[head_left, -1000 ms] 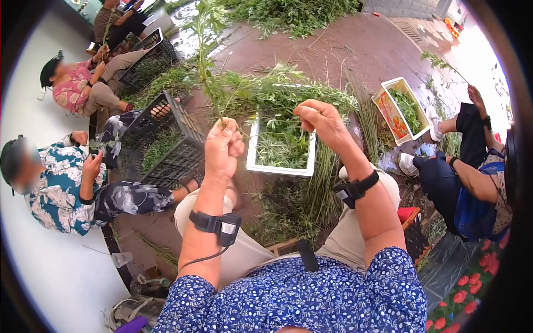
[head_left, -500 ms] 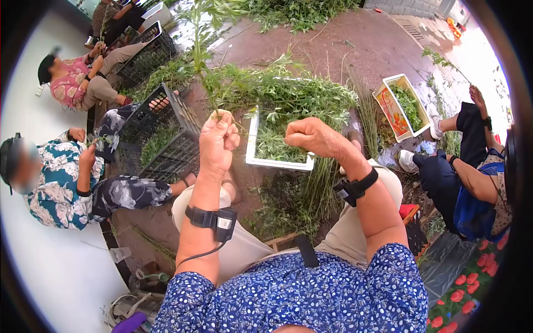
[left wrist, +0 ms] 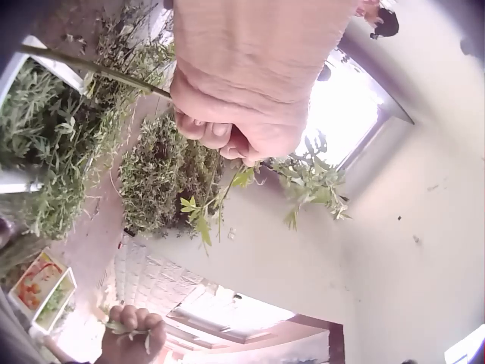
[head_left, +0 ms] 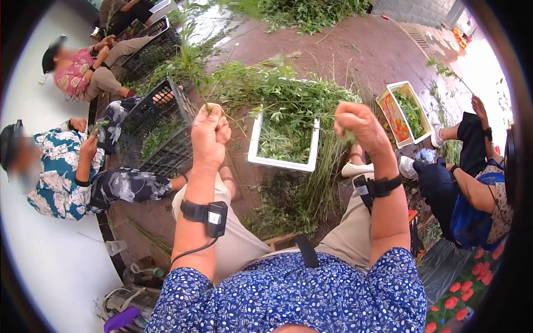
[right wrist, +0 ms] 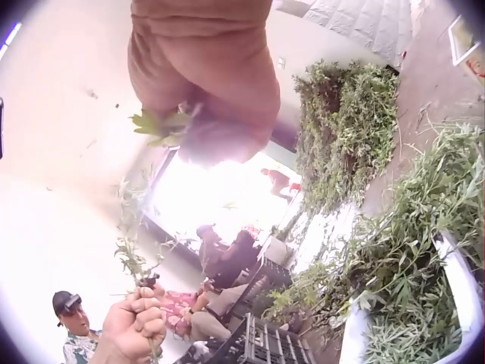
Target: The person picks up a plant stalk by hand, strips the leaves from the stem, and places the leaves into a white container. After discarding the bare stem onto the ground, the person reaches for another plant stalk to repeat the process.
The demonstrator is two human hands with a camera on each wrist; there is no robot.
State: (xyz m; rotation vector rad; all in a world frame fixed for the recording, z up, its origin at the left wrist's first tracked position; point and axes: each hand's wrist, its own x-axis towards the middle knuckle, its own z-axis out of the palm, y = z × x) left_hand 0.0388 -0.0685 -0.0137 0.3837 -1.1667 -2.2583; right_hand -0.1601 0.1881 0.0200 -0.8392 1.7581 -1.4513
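Note:
My left hand (head_left: 211, 136) grips a long leafy stem (head_left: 191, 61) that stands upright above the fist; in the left wrist view the bare stalk (left wrist: 98, 70) sticks out of the other side of that hand (left wrist: 239, 83). Off to the right, my right hand (head_left: 363, 130) is curled around small plucked leaves, which show as green leaf (right wrist: 161, 127) beside the fingers in the right wrist view and as pale leaves (left wrist: 121, 328) in the left wrist view. Between and beyond the hands sits a white box (head_left: 283, 164) with cut leaves (head_left: 283, 144) inside and leafy stems lying over its far end.
Black crates (head_left: 183, 130) with greens stand at the left, near seated people. A patterned box (head_left: 397, 116) holds leaves at the right, by another seated person. Bare stalks (head_left: 327, 177) lie right of the white box. A big plant heap (head_left: 305, 14) lies at the back.
My right hand moved left and down toward the white box, then swung right and up, away from the left hand. The left hand shifted slightly left, still gripping the stem.

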